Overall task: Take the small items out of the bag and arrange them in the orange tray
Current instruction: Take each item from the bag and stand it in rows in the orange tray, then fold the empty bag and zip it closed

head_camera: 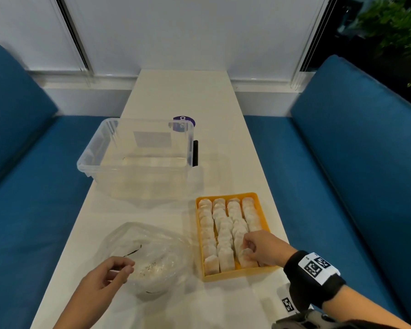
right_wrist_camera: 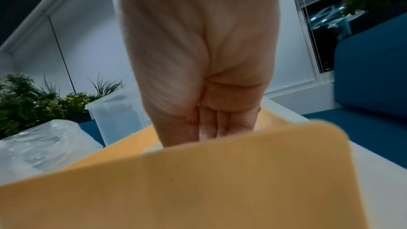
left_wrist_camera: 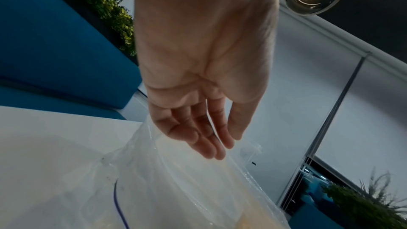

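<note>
Tray wall (right_wrist_camera: 220,177) hides right hand (head_camera: 262,249) fingertips pinching a sachet (head_camera: 246,256); left hand (head_camera: 109,273) slack over bag (head_camera: 152,248); clear bin (head_camera: 135,148) at 11 o'clock.

Head cam sits high, looking forward and down the white bench (head_camera: 180,96). Left wrist cam looks along the palm, really close above the bag (left_wrist_camera: 176,189). Right wrist cam is low, right behind the orange tray (right_wrist_camera: 198,180) wall. All three catch the bag.
</note>
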Motion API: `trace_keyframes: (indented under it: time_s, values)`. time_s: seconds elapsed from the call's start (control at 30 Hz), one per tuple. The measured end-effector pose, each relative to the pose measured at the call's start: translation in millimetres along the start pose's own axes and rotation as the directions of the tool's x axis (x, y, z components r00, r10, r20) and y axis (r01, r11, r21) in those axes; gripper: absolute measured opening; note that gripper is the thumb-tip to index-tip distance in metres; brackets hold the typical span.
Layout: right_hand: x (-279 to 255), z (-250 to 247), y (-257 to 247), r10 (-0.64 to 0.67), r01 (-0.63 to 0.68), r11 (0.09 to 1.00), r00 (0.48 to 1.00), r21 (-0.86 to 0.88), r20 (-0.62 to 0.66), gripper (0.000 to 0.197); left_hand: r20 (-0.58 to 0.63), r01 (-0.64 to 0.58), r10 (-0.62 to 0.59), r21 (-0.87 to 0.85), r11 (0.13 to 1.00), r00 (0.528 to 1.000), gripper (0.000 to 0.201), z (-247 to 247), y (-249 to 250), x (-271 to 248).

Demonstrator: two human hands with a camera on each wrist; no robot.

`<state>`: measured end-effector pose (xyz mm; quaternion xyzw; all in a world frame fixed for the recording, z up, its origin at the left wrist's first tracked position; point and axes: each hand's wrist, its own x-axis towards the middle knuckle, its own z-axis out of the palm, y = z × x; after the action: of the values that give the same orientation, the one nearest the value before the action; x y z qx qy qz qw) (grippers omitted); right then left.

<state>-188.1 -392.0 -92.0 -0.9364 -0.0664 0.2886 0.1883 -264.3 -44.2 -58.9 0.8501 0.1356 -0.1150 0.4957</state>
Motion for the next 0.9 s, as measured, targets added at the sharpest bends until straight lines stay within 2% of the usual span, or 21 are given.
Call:
trace_keyframes:
  time_s: [0.1, 0.17, 0.23, 0.3, 0.37, 0.43, 0.47, 0.53, 0.57, 0.6, 0.67, 0.7, 0.73, 0.77, 0.83, 0.87, 0.9]
  values:
    - [-1.2, -2.2, -1.4, -0.007, 0.005, 0.999, 0.998, -0.034, -0.056, 0.014, -0.053, -0.088, 0.094, 0.105, 0.991, 0.994, 0.012, -2.3, 0.6, 0.3]
    - [-3.0, -4.2, -6.3, -0.040, 0.028, 0.995, 0.991, -0.091, -0.132, 0.024, 0.054, -0.192, 0.184, 0.265, 0.945, 0.981, 0.030, -4.6, -3.5, 3.8]
    - [-6.9, -5.9, -19.0, -0.114, 0.080, 0.987, 0.960, -0.141, -0.254, 0.027, 0.242, -0.281, 0.184, 0.472, 0.836, 0.953, 0.048, -2.2, -10.3, 9.9]
    - [-10.8, -4.8, -40.2, -0.241, 0.192, 0.967, 0.908, -0.169, -0.343, 0.025, 0.303, -0.311, 0.141, 0.643, 0.700, 0.943, 0.044, 4.6, -19.3, 14.7]
    - [-12.9, 0.7, -67.0, -0.381, 0.337, 0.923, 0.862, -0.184, -0.335, 0.028, 0.333, -0.333, 0.105, 0.760, 0.559, 0.937, 0.065, 5.1, -26.8, 20.3]
    - [-11.9, 10.7, -92.2, -0.481, 0.446, 0.876, 0.835, -0.184, -0.268, 0.036, 0.295, -0.313, 0.116, 0.808, 0.499, 0.948, 0.069, 6.7, -34.5, 24.3]
    - [-10.6, 16.2, -103.4, -0.505, 0.471, 0.862, 0.833, -0.187, -0.226, 0.041, 0.273, -0.311, 0.151, 0.804, 0.506, 0.950, 0.066, 6.4, -38.8, 26.8]
    - [-6.1, 27.3, -120.2, -0.507, 0.475, 0.856, 0.847, -0.202, -0.159, 0.052, 0.250, -0.356, 0.254, 0.684, 0.637, 0.934, 0.062, 4.7, -32.7, 21.4]
    - [-3.5, 31.5, -126.1, -0.496, 0.464, 0.862, 0.855, -0.206, -0.148, 0.056, 0.177, -0.346, 0.303, 0.597, 0.723, 0.937, 0.057, 4.3, -33.2, 20.4]
    - [-1.2, 34.1, -130.7, -0.482, 0.451, 0.870, 0.862, -0.197, -0.157, 0.058, 0.083, -0.333, 0.347, 0.553, 0.764, 0.934, 0.048, 2.8, -32.4, 20.6]
    - [3.9, 35.8, -135.0, -0.472, 0.454, 0.881, 0.856, -0.131, -0.212, 0.053, -0.047, -0.360, 0.438, 0.496, 0.790, 0.898, 0.026, 1.1, -28.7, 17.1]
    - [6.5, 35.2, -135.4, -0.488, 0.482, 0.872, 0.839, -0.088, -0.242, 0.047, -0.099, -0.361, 0.454, 0.469, 0.806, 0.885, 0.022, 0.6, -25.7, 15.0]
    - [8.6, 33.6, -135.1, -0.513, 0.520, 0.852, 0.814, -0.052, -0.271, 0.040, -0.161, -0.359, 0.467, 0.444, 0.821, 0.869, 0.027, 0.3, -23.0, 12.3]
    - [10.4, 31.2, -133.9, -0.534, 0.553, 0.833, 0.790, -0.024, -0.303, 0.034, -0.230, -0.333, 0.438, 0.383, 0.862, 0.869, 0.042, -0.6, -20.2, 9.5]
    - [11.0, 26.2, -130.9, -0.526, 0.574, 0.818, 0.772, 0.035, -0.355, 0.029, -0.322, -0.237, 0.266, 0.129, 0.963, 0.908, 0.087, -6.7, -17.7, 5.4]
    - [10.4, 24.7, -130.1, -0.501, 0.566, 0.821, 0.780, 0.082, -0.375, 0.029, -0.292, -0.210, 0.202, 0.005, 0.978, 0.935, 0.103, -10.1, -22.1, 6.1]
    - [9.2, 23.6, -129.2, -0.466, 0.553, 0.821, 0.793, 0.141, -0.391, 0.031, -0.234, -0.203, 0.179, -0.082, 0.976, 0.956, 0.109, -13.1, -25.3, 6.6]
